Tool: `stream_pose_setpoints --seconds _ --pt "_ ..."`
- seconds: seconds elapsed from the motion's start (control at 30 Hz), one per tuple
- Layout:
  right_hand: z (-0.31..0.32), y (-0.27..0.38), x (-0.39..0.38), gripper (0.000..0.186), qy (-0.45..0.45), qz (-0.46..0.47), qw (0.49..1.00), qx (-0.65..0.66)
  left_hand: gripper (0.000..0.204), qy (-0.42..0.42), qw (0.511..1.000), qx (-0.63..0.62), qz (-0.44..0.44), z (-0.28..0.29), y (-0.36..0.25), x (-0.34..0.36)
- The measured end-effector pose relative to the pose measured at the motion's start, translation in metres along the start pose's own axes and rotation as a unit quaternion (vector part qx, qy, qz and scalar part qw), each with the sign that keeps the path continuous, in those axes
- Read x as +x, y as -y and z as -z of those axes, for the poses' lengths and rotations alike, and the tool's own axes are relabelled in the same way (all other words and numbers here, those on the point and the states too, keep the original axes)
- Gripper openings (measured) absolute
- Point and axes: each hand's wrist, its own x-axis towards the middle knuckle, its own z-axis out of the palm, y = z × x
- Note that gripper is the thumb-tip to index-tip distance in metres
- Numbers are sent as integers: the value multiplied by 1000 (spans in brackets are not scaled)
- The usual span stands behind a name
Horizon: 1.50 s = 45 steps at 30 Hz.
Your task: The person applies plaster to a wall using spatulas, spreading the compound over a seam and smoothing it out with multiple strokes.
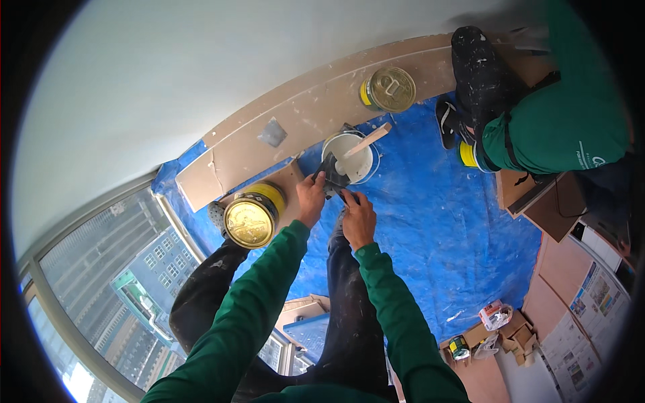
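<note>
Just in front of me, a white bucket [363,168] of pale paste stands on a blue sheet, with a wooden stick [368,140] leaning across its rim. My left hand [310,200] is closed on a dark scraper [325,169], its blade beside the bucket's near left rim. Closed around the handle of another dark flat tool, seemingly a second scraper [339,180], my right hand [359,220] is close by. The two blades meet or overlap near the rim; I cannot tell whether they touch. Part of the bucket's opening is hidden behind them.
A gold-lidded can [249,224] stands left of my left hand, and another can [393,89] sits at the far wall. Long brown boards [248,151] lie along that wall. A co-worker in green [557,134] crouches at right. Blue sheeting [437,235] covers the floor; windows [114,269] are at left.
</note>
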Motion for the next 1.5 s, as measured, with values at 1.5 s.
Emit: stream_pose_setpoints --seconds 1.5 --pt "-73 -140 72 24 97 -264 933 227 21 230 703 474 -478 -28 -59 78"
